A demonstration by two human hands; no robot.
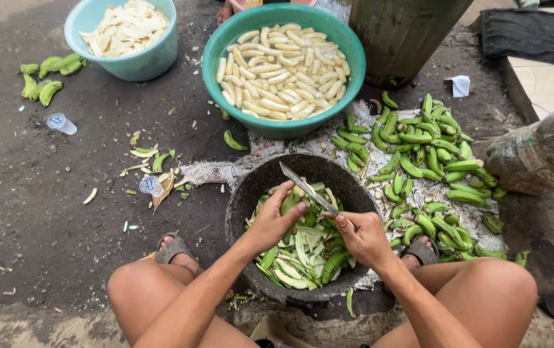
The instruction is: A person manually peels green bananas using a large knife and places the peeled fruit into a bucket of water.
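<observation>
My left hand (pixel 276 218) grips a green banana (pixel 292 200) over a black basin (pixel 245 193) full of green peels. My right hand (pixel 364 237) holds a knife (pixel 306 188), whose blade slants up to the left and rests against the banana's top. A teal basin (pixel 216 45) of peeled pale bananas stands just beyond the black one. A heap of unpeeled green bananas (pixel 428 167) lies on sacking to my right.
A light blue basin (pixel 151 61) of sliced banana sits at the far left, with a few green bananas (pixel 48 77) beside it. Peel scraps and plastic cups (pixel 61 122) litter the dark ground. A dark drum (pixel 406 35) and a lumpy sack (pixel 541 154) stand at right.
</observation>
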